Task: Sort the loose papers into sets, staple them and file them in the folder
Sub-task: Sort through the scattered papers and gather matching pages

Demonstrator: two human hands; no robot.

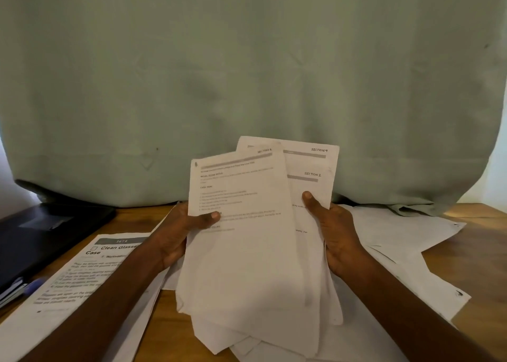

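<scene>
At the far left a flat black folder (49,232) lies on the brown wooden counter (472,249), its near edge showing a few tucked pages, with a blue pen (34,284) just beside that edge. Next to it, nearer the middle, lies a white printed sheet with a dark header bar (82,276) and the bold words "Clean Glasses Case"; the left forearm crosses over its right side.

The left hand (178,238) pinches the left edge of a white printed front sheet (241,224), thumb on the face of the page and fingers curled behind it. This page is tilted slightly and carries small blurred lines of text and a grey bar near its top. It overlaps a fan of white pages marked "SECTION 4" and "SECTION 2" (312,169), which rise behind it and to its right. The right hand (337,235) grips this fan at its right edge, thumb pressed on the front and fingers wrapped behind. Both hands hold the papers raised above the counter, at the middle of the view.

Under and to the right of the hands, a loose spread of white sheets (411,241) lies on the counter, overlapping at odd angles. A pale green cloth curtain (247,73) hangs behind everything, its hem resting on the counter's far edge.
</scene>
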